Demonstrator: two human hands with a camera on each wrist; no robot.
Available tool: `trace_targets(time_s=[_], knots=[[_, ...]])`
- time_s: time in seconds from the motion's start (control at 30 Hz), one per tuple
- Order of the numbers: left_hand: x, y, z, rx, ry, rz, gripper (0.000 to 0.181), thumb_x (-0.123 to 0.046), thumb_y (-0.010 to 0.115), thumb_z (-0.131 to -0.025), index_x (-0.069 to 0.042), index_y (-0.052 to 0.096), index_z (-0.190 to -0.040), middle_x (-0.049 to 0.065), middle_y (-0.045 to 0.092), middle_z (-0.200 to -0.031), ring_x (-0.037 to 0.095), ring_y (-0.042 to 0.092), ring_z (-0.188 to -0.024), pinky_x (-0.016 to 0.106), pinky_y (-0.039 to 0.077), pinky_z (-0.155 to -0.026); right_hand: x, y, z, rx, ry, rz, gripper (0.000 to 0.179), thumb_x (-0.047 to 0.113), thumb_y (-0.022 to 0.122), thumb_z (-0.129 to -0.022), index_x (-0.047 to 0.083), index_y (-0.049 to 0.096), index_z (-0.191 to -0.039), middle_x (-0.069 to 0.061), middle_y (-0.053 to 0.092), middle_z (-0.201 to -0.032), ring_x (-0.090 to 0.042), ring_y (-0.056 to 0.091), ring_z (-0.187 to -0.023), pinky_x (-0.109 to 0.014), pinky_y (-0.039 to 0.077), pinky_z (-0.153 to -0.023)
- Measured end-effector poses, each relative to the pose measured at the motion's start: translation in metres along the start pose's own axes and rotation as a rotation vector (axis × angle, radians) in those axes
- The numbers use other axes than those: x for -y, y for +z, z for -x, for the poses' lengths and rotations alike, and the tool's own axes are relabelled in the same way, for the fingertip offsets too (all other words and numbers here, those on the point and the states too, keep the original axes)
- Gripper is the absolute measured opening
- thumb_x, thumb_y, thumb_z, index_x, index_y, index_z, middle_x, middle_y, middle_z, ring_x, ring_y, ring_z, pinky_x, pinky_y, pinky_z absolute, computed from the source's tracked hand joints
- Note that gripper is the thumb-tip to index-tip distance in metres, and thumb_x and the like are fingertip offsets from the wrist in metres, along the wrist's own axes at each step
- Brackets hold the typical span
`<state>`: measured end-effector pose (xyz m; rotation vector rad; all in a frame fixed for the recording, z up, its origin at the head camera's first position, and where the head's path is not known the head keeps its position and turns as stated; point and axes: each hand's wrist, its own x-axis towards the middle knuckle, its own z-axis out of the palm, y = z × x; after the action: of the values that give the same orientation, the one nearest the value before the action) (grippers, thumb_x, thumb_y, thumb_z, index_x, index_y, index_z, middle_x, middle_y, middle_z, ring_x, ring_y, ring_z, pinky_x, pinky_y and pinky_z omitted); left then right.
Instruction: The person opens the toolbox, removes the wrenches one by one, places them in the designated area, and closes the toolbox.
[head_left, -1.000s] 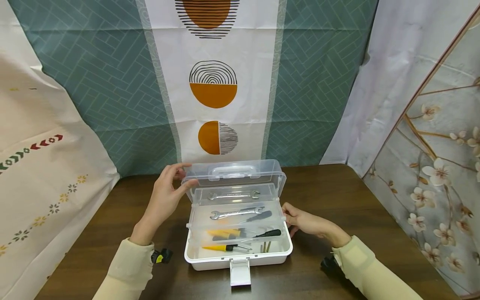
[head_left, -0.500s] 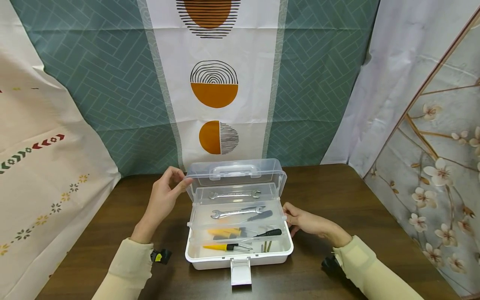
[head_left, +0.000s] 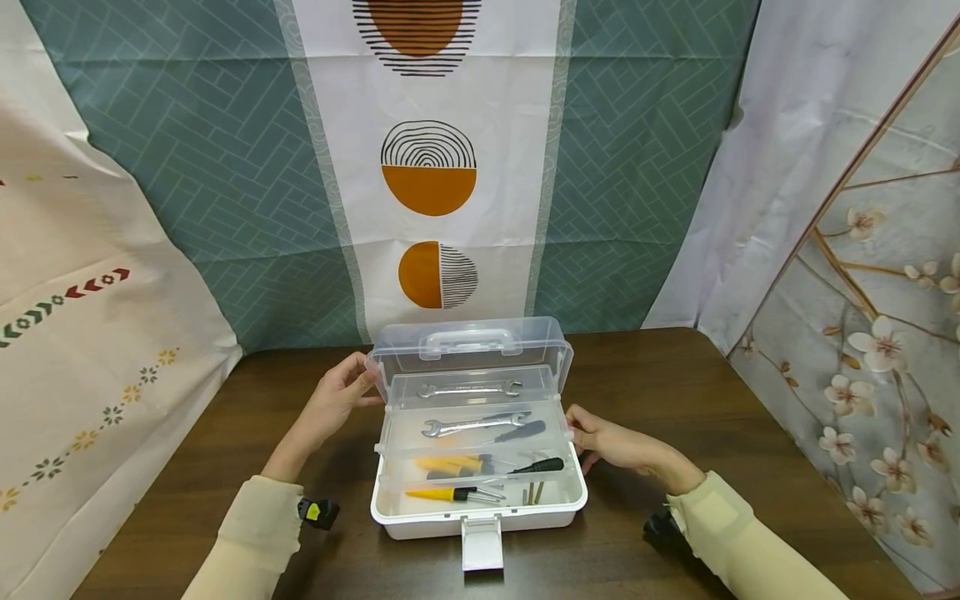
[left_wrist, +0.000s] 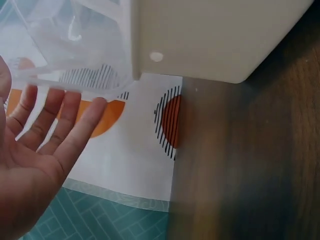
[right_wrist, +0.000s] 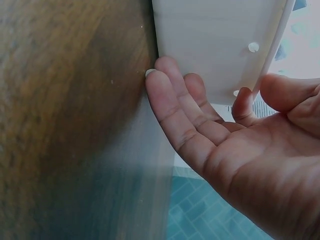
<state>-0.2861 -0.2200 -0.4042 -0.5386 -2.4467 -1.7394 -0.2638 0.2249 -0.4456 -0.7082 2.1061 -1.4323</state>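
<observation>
A toolbox [head_left: 408,528] with a white base stands on the table, its clear lid [head_left: 390,342] raised and tipped back. My left hand [head_left: 339,396] is at the lid's left edge, thumb at the near side and fairly straight fingers reaching behind; in the left wrist view the fingertips [left_wrist: 97,106] meet the lid's rim. My right hand [head_left: 611,442] rests against the box's right side, its fingers [right_wrist: 162,95] lying low along the white wall and the thumb up by the rim. Two wrenches lie on the clear trays, one a combination wrench [head_left: 474,424].
Inside the box are a yellow-and-black screwdriver [head_left: 435,494], a black-handled tool [head_left: 543,465] and small brass pieces [head_left: 537,493]. The white latch [head_left: 482,546] hangs down in front. Dark wooden table [head_left: 637,375] surrounds the box, with curtains [head_left: 637,167] behind.
My left hand has lowered along the lid's left edge, its fingers moving from above the rim to behind it. The right hand and the toolbox stay put.
</observation>
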Motion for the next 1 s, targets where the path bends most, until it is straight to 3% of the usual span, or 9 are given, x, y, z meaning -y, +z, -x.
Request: trace_targets(time_s=[0.27,0.47,0.77,1.0], knots=[[0.009,0.002,-0.005,-0.001,0.032,0.034,0.022,-0.015,0.056,-0.108,0.006,0.054,-0.113,0.009,0.058,-0.108,0.010,0.066,-0.101,0.039,0.060,-0.090,0.001,-0.001,0.001,-0.013,0.019,0.013,0.017,0.017,0.042,-0.113,0.000,0.041,-0.113,-0.016,0.055,-0.113,-0.026,0.060,-0.099,-0.049,0.058,-0.079],[0.009,0.004,-0.007,-0.032,0.005,0.020,0.024,-0.016,0.057,-0.108,0.007,0.054,-0.114,0.016,0.058,-0.110,0.013,0.066,-0.099,0.050,0.057,-0.094,0.001,0.000,0.000,-0.012,0.016,0.010,0.017,0.017,0.042,-0.113,0.000,0.040,-0.113,-0.015,0.056,-0.111,-0.027,0.060,-0.098,-0.049,0.058,-0.079],[0.008,0.005,-0.009,-0.054,-0.018,-0.016,0.025,-0.018,0.057,-0.108,0.005,0.056,-0.116,0.020,0.060,-0.111,0.015,0.064,-0.100,0.041,0.061,-0.087,0.001,0.001,0.000,-0.013,0.020,0.006,0.018,0.017,0.042,-0.113,-0.001,0.040,-0.116,-0.017,0.058,-0.114,-0.026,0.061,-0.100,-0.047,0.058,-0.079],[0.009,0.008,-0.012,-0.095,-0.030,0.014,0.026,-0.018,0.059,-0.107,0.006,0.055,-0.116,0.016,0.058,-0.103,0.012,0.062,-0.094,0.049,0.062,-0.084,0.002,0.000,0.000,-0.008,0.026,-0.004,0.025,0.019,0.041,-0.113,-0.002,0.038,-0.125,-0.018,0.057,-0.118,-0.026,0.062,-0.103,-0.045,0.058,-0.080]])
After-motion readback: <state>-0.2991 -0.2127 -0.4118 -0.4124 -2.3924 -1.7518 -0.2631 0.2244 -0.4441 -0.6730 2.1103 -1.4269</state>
